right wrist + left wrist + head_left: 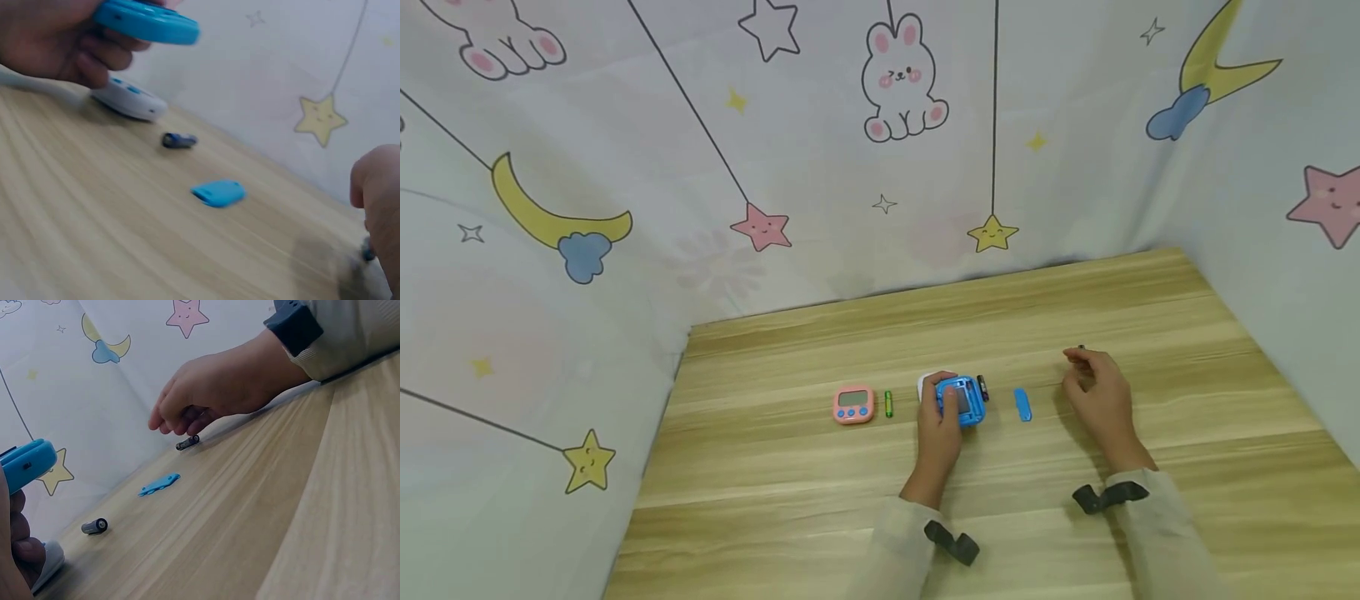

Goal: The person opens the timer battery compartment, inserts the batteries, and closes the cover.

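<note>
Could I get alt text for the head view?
A person's left hand holds an opened blue gadget over a wooden table. A pink digital gadget and a green battery lie to its left; a dark battery, a blue cover and the right hand are to its right.

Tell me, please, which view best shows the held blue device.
The head view, where the back of the blue device faces the camera. Both wrist views show mainly its edge, partly out of frame.
</note>
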`<move>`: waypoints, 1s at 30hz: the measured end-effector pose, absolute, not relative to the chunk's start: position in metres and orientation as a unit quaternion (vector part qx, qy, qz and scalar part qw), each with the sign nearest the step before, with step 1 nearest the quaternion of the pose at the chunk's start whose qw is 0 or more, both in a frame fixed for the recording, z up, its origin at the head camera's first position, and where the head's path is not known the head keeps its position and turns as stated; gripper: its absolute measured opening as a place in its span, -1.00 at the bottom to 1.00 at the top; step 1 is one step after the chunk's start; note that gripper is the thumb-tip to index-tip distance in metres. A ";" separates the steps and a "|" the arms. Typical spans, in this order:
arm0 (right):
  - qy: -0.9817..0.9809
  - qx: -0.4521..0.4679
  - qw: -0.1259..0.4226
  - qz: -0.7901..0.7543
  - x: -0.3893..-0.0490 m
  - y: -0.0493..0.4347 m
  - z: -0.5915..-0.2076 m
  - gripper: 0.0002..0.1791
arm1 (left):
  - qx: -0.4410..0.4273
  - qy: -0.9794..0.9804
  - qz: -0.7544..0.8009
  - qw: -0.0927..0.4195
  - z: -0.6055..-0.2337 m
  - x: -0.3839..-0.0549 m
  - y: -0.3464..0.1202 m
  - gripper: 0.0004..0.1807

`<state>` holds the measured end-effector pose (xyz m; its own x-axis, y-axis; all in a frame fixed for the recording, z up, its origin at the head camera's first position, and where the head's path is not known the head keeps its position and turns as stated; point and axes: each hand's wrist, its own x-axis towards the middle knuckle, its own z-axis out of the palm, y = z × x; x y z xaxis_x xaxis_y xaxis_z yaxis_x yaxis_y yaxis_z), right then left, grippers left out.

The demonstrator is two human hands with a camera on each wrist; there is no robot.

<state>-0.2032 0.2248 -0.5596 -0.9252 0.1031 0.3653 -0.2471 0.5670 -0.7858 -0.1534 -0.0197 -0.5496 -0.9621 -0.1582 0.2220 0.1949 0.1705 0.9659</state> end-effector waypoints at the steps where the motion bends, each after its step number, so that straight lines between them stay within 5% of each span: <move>1: -0.869 0.039 0.185 0.457 -0.206 0.229 -0.560 -0.62 | -0.012 -0.753 -0.644 0.137 -0.550 -0.153 -0.020 -0.71; 18: -0.910 0.081 0.104 0.392 -0.234 0.278 -0.552 -0.44 | -0.015 -0.750 -0.646 0.139 -0.547 -0.154 -0.017 -0.74; 30: -0.918 0.030 0.152 0.366 -0.232 0.272 -0.560 -0.76 | -0.012 -0.751 -0.647 0.132 -0.546 -0.154 -0.017 -0.73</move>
